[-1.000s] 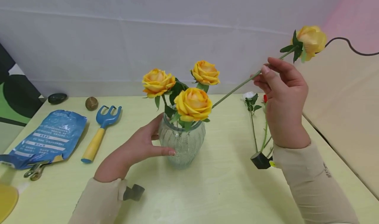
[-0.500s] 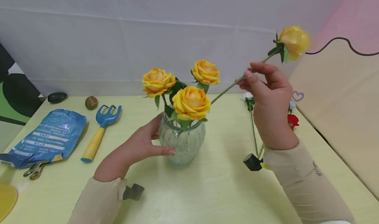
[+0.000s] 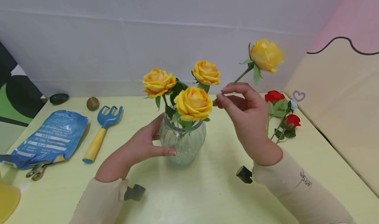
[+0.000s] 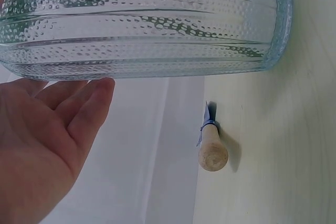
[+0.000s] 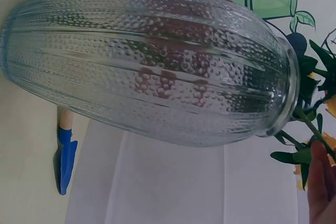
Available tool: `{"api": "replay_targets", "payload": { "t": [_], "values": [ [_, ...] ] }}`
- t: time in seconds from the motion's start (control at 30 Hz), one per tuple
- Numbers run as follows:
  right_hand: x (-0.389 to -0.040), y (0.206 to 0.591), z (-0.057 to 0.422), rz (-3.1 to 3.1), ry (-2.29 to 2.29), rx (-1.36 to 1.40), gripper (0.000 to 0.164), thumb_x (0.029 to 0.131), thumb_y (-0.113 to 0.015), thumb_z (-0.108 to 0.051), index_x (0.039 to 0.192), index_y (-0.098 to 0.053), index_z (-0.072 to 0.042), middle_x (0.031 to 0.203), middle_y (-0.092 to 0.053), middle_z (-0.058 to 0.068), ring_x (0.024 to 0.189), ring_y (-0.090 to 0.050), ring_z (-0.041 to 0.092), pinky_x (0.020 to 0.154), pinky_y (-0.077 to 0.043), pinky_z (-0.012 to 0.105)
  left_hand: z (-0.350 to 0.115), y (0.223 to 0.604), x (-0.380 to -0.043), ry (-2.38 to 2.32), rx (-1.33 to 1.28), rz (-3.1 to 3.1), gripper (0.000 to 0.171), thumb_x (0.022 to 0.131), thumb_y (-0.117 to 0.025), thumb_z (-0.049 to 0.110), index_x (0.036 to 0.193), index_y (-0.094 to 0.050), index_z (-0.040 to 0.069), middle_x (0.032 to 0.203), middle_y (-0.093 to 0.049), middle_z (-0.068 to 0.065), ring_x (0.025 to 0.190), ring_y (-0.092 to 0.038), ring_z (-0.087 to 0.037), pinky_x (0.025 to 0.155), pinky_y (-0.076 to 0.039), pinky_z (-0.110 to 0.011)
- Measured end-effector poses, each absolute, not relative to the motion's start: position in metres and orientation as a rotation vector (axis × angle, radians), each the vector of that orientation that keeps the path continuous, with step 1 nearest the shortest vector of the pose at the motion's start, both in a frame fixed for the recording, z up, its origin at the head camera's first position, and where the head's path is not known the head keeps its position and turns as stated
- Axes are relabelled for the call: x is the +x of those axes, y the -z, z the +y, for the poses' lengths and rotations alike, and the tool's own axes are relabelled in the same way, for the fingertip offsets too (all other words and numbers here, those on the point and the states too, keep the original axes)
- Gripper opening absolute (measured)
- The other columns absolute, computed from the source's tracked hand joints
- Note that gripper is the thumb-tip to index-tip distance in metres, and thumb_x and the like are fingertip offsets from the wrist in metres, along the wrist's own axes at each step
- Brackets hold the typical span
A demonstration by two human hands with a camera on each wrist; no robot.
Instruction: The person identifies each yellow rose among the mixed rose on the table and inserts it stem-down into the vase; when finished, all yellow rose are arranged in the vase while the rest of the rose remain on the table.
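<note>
My left hand [image 3: 139, 148] holds the ribbed clear glass vase [image 3: 189, 148] from its left side, thumb across the front and the other fingers partly hidden behind. Several yellow roses [image 3: 193, 103] stand in the vase, their blooms above its rim. To the right, my right hand [image 3: 247, 122] pinches the green stem of another yellow rose [image 3: 265, 56], which leans up to the right. Its lower stem end is hidden behind the front bloom. In the right wrist view, the fingertips [image 5: 317, 166] hold a stem beside the vase mouth.
Red roses [image 3: 292, 121] lie on the table at the right. At the left are a blue hand fork [image 3: 109, 118] with a yellow handle, a blue bag [image 3: 54, 133], a dark stone [image 3: 59, 98] and a brown ball-like stone [image 3: 93, 103].
My right hand has moved left and down toward the vase with its rose, uncovering red roses at the right. My left hand and the vase have stayed in place.
</note>
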State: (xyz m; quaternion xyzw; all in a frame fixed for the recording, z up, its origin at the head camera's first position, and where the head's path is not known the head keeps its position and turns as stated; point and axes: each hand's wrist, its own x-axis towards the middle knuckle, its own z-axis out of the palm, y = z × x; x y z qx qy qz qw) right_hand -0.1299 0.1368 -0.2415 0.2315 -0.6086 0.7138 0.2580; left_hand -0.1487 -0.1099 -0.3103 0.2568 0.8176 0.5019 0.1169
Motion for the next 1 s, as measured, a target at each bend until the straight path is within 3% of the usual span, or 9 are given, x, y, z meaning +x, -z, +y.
{"api": "replay_targets", "payload": {
  "t": [0.37, 0.57, 0.9, 1.0],
  "values": [
    [-0.133, 0.261, 0.127, -1.741, -1.896, 0.717, 0.013, 0.077, -0.061, 0.019, 0.087, -0.061, 0.01, 0.087, -0.059, 0.008, 0.074, -0.061, 0.021, 0.07, -0.053, 0.03, -0.109, 0.312, -0.148, -1.492, 0.785, 2.379, 0.102, 0.072, -0.08, 0.029, 0.148, -0.014, 0.012, 0.146, -0.03, -0.009, 0.124, -0.041, -0.031, 0.097, -0.039, -0.048],
    [-0.136, 0.264, 0.122, -1.807, -1.817, 0.668, 0.01, 0.078, -0.061, 0.017, 0.087, -0.059, 0.015, 0.086, -0.061, 0.0, 0.076, -0.06, 0.016, 0.07, -0.051, 0.027, -0.109, 0.311, -0.148, -1.49, 0.787, 2.38, 0.102, 0.072, -0.08, 0.029, 0.149, -0.014, 0.012, 0.146, -0.031, -0.009, 0.124, -0.042, -0.031, 0.097, -0.039, -0.048],
    [-0.142, 0.269, 0.117, -1.911, -1.793, 0.566, 0.012, 0.079, -0.061, 0.011, 0.085, -0.066, 0.002, 0.084, -0.065, 0.006, 0.082, -0.057, 0.019, 0.071, -0.047, 0.03, -0.11, 0.311, -0.149, -1.476, 0.783, 2.391, 0.103, 0.072, -0.08, 0.03, 0.149, -0.014, 0.013, 0.146, -0.031, -0.009, 0.123, -0.042, -0.032, 0.097, -0.039, -0.049],
    [-0.142, 0.269, 0.117, -1.909, -1.793, 0.576, 0.01, 0.079, -0.063, 0.01, 0.086, -0.066, 0.004, 0.085, -0.065, 0.002, 0.083, -0.057, 0.019, 0.072, -0.047, 0.03, -0.11, 0.311, -0.149, -1.481, 0.783, 2.387, 0.102, 0.072, -0.08, 0.029, 0.149, -0.014, 0.014, 0.146, -0.031, -0.009, 0.123, -0.043, -0.032, 0.097, -0.039, -0.049]
  ]
}}
